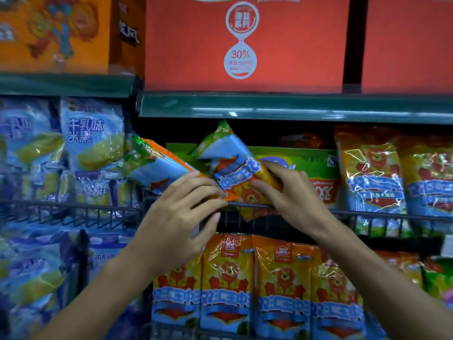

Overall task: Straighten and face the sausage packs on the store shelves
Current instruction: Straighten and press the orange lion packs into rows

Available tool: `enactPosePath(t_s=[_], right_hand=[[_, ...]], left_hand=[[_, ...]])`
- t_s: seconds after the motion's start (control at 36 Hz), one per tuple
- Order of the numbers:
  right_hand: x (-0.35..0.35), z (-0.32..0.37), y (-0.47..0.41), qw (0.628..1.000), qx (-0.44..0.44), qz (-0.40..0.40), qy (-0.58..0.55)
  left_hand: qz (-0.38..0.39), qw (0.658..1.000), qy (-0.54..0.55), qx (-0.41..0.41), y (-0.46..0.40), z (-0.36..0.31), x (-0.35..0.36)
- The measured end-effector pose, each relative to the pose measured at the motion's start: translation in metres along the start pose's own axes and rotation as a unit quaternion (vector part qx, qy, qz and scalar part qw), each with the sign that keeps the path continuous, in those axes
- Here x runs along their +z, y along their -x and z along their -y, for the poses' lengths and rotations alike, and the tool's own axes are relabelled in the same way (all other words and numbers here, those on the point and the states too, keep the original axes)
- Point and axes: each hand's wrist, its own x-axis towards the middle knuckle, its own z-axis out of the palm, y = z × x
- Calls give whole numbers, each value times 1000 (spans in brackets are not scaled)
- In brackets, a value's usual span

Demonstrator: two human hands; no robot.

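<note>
Two hands, both on the middle shelf. Two tilted packs there: left hand (181, 212) grips the left pack (157, 165), which leans top-left; right hand (291, 195) pinches the centre pack (232, 173), its green top pointing up toward the shelf edge (294, 106) above and its lower end at the wire rail (367, 214). The two packs touch between the hands. Pack finish: glossy film, orange body with a cartoon lion, blue banner with white lettering, green end. Middle shelf, right: two upright packs (375, 173) of the same design, facing out behind the rail. Behind the held packs: one green carton (311, 160), lying flat. Lower shelf, near: four upright packs (282, 290) in a row, faces forward, touching side by side; more at far right, count unclear. Left bay: blue bags (90, 133) with yellow pictured contents, on two levels behind a wire rail, number not countable. Top shelf: two red boxes (245, 45), the right one cut by the frame, and one orange box (54, 33) at left.
</note>
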Motion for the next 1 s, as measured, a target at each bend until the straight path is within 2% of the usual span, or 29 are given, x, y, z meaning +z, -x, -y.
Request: enactPosePath(t_s=[0.08,0.14,0.25,0.33,0.44,0.5,0.56,0.61,0.67,0.75,0.81,0.86,0.94,1.0], right_hand=[[-7,-2,8,995,26,-55,-74],[-14,-4,14,993,16,-77,-90],[-23,-10,27,982,15,-115,-148],[-28,-18,35,982,-7,-142,-126],[-46,-32,40,985,-88,-150,18],[-58,-33,39,967,-163,-146,130],[-71,-31,37,948,-216,-129,193],[-83,-24,34,934,-254,-111,226],[-92,-17,32,918,-290,-98,253],[-102,-7,29,898,-323,-83,288],[-106,-4,28,890,-332,-82,303],[-107,-5,29,887,-332,-115,299],[-104,-10,36,881,-313,-238,262],[-100,-12,45,898,-246,-313,189]], left_hand=[[-9,999,42,-28,-5,-6,3],[-28,993,86,-77,-10,-14,4],[-63,958,192,-202,-22,-38,4],[-92,930,264,-238,-32,-52,3],[-189,933,243,-186,-49,-56,-7],[-190,953,194,-131,-61,-56,-15],[-156,978,122,-72,-76,-56,-22],[-86,995,35,-22,-89,-55,-22],[-11,999,-51,-15,-102,-55,-20],[54,993,-92,-43,-117,-67,-25],[59,992,-89,-66,-120,-71,-25],[36,995,-73,-57,-118,-66,-20],[-50,996,26,-71,-111,-56,-4],[-70,983,133,-108,-105,-51,6]])
